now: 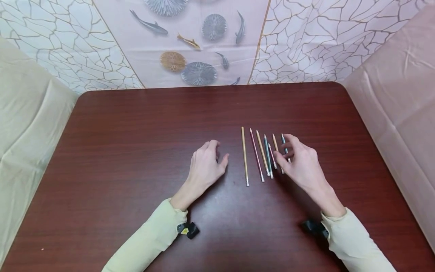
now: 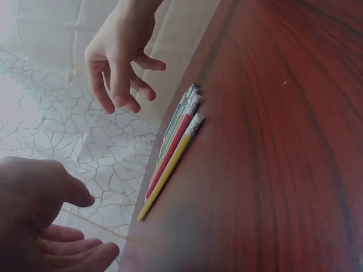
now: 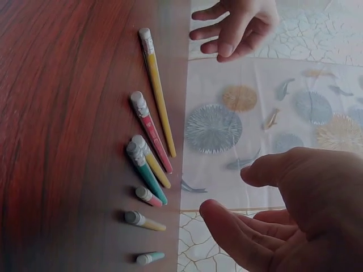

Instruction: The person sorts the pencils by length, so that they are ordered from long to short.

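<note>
Several pencils with eraser ends toward the person lie side by side on the table. Leftmost is a long yellow pencil (image 1: 244,156), followed by a red pencil (image 1: 256,155), a second yellow pencil (image 1: 263,153) and a green pencil (image 1: 267,155). Farther right come a short red pencil (image 1: 272,155), a shorter yellow pencil (image 1: 275,143) and a short green pencil (image 1: 283,140). Over these rightmost ones hovers my right hand (image 1: 304,164), thumb and fingers spread apart and empty, partly covering them. My left hand (image 1: 205,164) hangs left of the long yellow pencil, fingers loosely bent, holding nothing.
The dark red-brown wooden table (image 1: 136,151) has a patterned cloth (image 1: 231,49) behind its far edge. Pale draped fabric (image 1: 391,75) borders both sides. A small black camera (image 1: 192,229) sits at the left wrist.
</note>
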The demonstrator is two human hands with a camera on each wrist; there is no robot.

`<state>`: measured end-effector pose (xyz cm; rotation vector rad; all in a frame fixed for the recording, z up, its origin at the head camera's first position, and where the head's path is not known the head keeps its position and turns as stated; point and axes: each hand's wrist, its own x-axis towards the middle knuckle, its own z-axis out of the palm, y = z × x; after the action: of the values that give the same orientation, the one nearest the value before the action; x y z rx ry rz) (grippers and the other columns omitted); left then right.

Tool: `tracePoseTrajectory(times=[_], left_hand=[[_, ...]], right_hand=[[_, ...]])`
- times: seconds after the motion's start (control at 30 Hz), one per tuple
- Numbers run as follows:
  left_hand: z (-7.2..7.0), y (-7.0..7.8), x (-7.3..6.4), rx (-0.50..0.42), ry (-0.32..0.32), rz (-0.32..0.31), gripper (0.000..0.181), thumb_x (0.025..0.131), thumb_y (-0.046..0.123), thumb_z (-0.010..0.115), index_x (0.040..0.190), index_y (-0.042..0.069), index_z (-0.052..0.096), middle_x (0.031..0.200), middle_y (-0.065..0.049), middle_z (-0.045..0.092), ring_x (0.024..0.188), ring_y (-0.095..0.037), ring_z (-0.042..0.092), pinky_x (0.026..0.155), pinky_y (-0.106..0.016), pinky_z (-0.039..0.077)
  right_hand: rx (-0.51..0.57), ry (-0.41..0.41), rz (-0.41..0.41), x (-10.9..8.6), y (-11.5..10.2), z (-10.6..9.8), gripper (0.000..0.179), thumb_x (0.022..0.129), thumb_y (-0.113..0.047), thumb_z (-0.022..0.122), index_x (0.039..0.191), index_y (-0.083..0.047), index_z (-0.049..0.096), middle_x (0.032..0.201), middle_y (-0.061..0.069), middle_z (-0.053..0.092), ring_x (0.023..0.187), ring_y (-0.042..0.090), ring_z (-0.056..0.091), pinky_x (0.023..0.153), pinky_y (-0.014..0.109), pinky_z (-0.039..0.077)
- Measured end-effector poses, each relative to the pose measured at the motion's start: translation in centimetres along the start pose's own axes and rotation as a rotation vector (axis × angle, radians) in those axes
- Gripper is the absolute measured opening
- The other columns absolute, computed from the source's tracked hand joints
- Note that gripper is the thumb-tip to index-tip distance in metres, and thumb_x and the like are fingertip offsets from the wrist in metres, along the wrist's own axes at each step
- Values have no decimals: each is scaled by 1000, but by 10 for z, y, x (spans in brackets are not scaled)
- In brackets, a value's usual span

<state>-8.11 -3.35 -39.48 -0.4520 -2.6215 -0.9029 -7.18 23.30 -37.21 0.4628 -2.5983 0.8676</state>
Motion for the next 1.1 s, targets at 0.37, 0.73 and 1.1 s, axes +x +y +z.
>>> tracePoseTrajectory(times=[0.37, 0.73, 1.1], left_hand=[[14, 7, 10, -123, -101, -209, 38, 81, 12, 79, 111, -3, 61, 82, -11, 70, 75, -30, 68, 81, -49, 51], [38, 23, 18, -110, -196, -282, 46, 79, 21, 82, 114, -1, 60, 73, -2, 69, 75, -29, 68, 76, -43, 53], [50, 29, 20, -111, -211, -288, 50, 78, 23, 85, 114, -1, 60, 74, -2, 69, 77, -28, 69, 76, -42, 53]], right_hand=[[23, -33, 30, 2, -5, 10, 43, 81, 5, 74, 120, 7, 56, 85, 19, 71, 62, 27, 70, 55, 45, 55], [12, -135, 77, 2, -7, 25, 35, 83, 0, 73, 113, 6, 57, 71, 7, 68, 54, 15, 63, 54, 39, 51], [31, -194, 133, 1, -11, 24, 34, 87, -2, 70, 117, 4, 54, 70, 3, 67, 39, 1, 54, 52, 33, 52]])
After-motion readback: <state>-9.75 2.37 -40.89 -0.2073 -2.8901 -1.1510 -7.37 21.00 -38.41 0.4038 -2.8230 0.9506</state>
